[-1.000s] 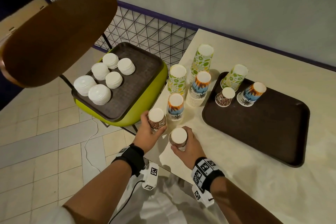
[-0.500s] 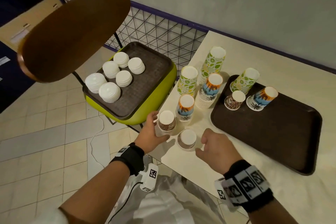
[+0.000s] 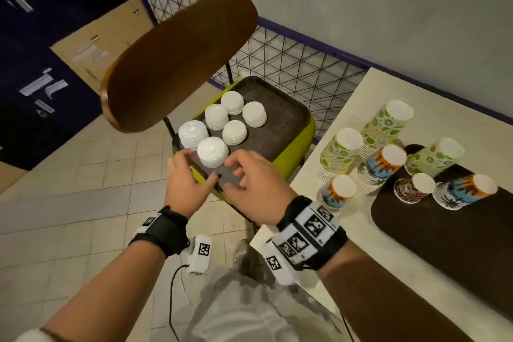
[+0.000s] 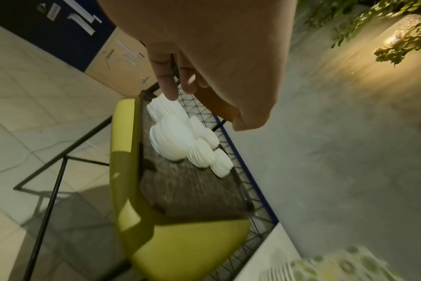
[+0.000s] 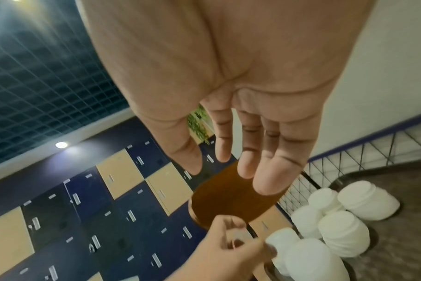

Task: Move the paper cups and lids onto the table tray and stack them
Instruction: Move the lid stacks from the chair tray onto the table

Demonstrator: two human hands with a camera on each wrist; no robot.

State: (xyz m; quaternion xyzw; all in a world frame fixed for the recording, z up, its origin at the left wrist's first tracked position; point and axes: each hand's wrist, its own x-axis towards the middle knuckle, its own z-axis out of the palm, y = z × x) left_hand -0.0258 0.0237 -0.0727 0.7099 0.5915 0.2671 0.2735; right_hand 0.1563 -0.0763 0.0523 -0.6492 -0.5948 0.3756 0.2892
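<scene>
Several stacks of white lids (image 3: 212, 151) stand on the dark tray (image 3: 277, 119) on the chair. Both hands hover at that tray's near edge. My left hand (image 3: 188, 159) is just left of the nearest lid stack, its fingers loosely bent and its tips at the stack (image 4: 173, 138). It holds nothing. My right hand (image 3: 238, 171) is just right of that stack, with its fingers (image 5: 267, 171) spread and empty. Patterned paper cups (image 3: 341, 147) stand upside down on the table. Three more cups (image 3: 413, 189) stand on the table tray (image 3: 444, 230).
The chair's brown backrest (image 3: 180, 61) rises behind the lids, above the green seat (image 4: 180, 243). A wire-mesh fence (image 3: 291, 64) runs behind the chair and table. Dark lockers (image 3: 41, 36) line the far left. The floor is tiled.
Both hands let go of the two small cups at the table's near edge and swung left to the chair tray. The view turned left with them.
</scene>
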